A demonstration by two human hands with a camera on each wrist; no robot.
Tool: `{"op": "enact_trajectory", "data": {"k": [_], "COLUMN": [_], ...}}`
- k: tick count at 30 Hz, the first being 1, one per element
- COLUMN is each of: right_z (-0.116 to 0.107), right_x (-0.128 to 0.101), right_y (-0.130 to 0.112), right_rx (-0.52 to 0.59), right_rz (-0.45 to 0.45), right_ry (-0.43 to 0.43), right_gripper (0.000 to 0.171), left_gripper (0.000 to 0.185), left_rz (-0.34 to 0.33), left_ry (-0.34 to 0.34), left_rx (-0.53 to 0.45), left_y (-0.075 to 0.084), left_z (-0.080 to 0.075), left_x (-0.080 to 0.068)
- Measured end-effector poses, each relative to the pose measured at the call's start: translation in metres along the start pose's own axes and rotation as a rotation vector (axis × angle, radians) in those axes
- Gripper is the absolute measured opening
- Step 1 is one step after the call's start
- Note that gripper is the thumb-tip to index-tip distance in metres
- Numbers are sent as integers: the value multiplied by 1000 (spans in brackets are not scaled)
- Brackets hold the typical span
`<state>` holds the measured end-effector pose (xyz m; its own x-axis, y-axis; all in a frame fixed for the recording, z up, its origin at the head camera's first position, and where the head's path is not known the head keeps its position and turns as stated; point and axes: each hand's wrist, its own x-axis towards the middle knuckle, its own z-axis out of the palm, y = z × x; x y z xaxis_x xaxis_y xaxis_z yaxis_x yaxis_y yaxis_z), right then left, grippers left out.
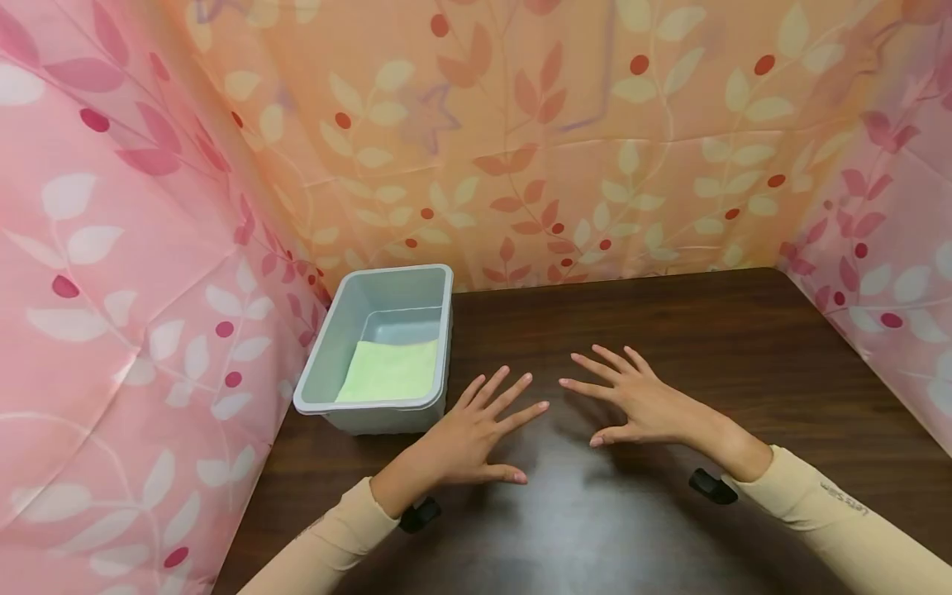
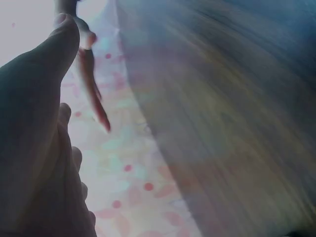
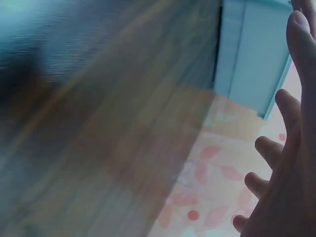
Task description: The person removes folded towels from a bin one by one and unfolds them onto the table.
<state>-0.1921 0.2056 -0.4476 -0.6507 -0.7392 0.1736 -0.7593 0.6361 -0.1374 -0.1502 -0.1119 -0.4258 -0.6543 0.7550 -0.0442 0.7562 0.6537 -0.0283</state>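
Both hands hover over the dark wooden table with fingers spread and nothing in them. In the head view my left hand (image 1: 472, 438) is just right of a grey plastic tub (image 1: 379, 417), its palm turned down. My right hand (image 1: 643, 405) faces it from the right, a short gap between the two sets of fingertips. A light green cloth (image 1: 390, 370) lies flat inside the tub, toward its near end. The left wrist view has my left hand (image 2: 37, 118) along its left side; the right wrist view shows my right hand (image 3: 281, 163) and the tub's side (image 3: 252, 54).
The dark wooden table (image 1: 669, 330) runs back to an orange flowered curtain (image 1: 535, 149). Pink flowered curtains stand at the left (image 1: 149, 289) and right (image 1: 900, 207). A small black wrist mount (image 1: 420, 514) sits under the left sleeve, another black mount (image 1: 712, 486) under the right.
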Motion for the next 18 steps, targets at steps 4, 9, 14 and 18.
{"op": "enact_trajectory", "data": {"k": [4, 9, 14, 18], "right_z": [-5, -14, -23, -33], "right_x": [17, 46, 80, 112], "right_y": [-2, -7, -16, -23], "right_rx": [9, 38, 81, 118], "right_rz": [-39, -84, -102, -131], "right_ry": [20, 46, 33, 33], "right_gripper": [88, 88, 87, 85], "left_gripper": [100, 101, 103, 98], "left_rz": [4, -42, -105, -167], "left_ry": [57, 115, 182, 214], "left_rx": [46, 29, -23, -42], "left_y": [3, 2, -10, -27], "left_z": [-12, -28, -39, -48], "left_x": [-9, -25, -42, -56]}}
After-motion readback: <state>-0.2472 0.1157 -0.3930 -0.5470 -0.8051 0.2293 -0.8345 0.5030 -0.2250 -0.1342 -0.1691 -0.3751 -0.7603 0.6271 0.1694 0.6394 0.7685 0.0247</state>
